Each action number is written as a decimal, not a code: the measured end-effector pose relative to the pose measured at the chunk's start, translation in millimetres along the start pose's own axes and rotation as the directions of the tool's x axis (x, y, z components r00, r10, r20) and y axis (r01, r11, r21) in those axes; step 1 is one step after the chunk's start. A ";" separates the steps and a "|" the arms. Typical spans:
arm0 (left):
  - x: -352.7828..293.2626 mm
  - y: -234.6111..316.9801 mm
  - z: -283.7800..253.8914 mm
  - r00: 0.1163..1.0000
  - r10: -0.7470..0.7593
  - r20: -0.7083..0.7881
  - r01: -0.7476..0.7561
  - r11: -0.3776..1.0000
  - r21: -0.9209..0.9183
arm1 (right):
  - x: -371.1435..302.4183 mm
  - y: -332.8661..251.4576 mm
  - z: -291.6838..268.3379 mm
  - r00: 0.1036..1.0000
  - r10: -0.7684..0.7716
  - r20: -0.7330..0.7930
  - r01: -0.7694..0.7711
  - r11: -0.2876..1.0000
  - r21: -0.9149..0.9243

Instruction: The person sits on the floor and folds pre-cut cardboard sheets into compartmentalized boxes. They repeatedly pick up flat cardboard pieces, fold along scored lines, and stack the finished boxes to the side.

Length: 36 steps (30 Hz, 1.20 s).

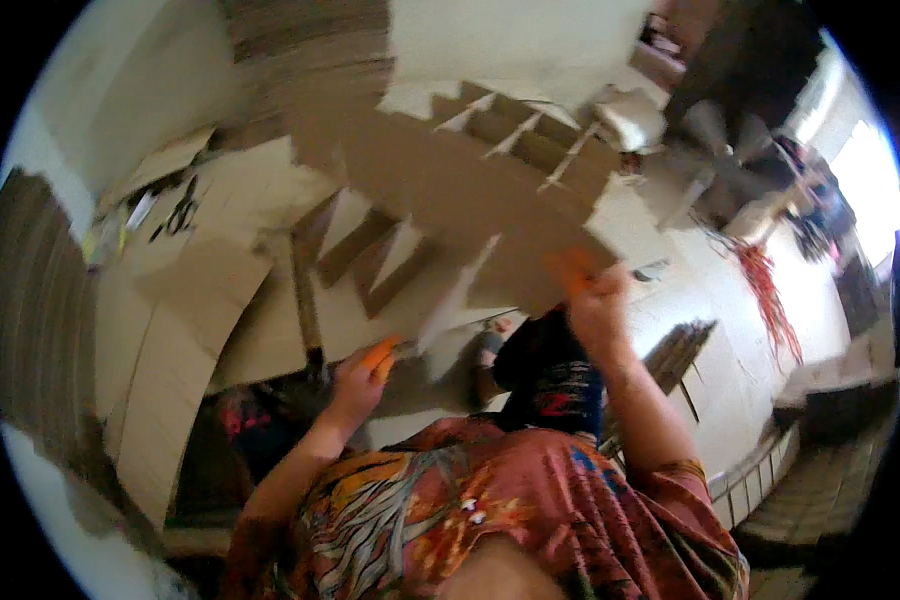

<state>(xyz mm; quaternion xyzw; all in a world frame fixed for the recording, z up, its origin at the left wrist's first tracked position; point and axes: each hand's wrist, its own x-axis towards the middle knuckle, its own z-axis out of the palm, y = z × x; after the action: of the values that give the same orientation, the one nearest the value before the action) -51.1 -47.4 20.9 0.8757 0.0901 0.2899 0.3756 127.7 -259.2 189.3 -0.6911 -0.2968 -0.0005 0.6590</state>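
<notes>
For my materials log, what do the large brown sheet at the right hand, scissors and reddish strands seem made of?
Large brown sheet: probably cardboard; matte, flat, no glare.
Scissors: likely metal; dark, blurred, finish unclear.
Reddish strands: string or thin plastic, perhaps; limp, tangled, finish unclear.

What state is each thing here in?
Large brown cardboard sheet: spread out, right hand at its edge.
Left hand: fingers curled.
Brown cardboard divider grid: standing, cells open.
Black scissors: lying down, open or shut unclear.
Thin red strands: loosely bunched.
Grey fan: running unclear.
</notes>
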 end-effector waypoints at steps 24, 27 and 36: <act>-33.0 -58.8 39.6 0.955 -0.048 0.294 0.003 0.989 0.150 | 7.5 32.1 8.9 0.934 -0.350 0.067 0.346 0.936 0.057; -33.6 -64.2 42.5 0.957 0.042 0.286 -0.077 0.991 0.111 | 8.0 32.0 6.0 0.943 -0.317 0.098 0.315 0.948 0.040; -18.7 -40.1 43.0 0.956 -0.110 0.272 0.081 0.990 0.117 | 5.0 43.6 10.3 0.957 -0.245 0.157 0.263 0.959 -0.105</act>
<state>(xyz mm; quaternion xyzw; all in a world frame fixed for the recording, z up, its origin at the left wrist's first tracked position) -39.2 -52.4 -39.4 0.9207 0.0937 0.1404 0.3519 145.7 -245.8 150.2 -0.6851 -0.4289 -0.0546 0.5863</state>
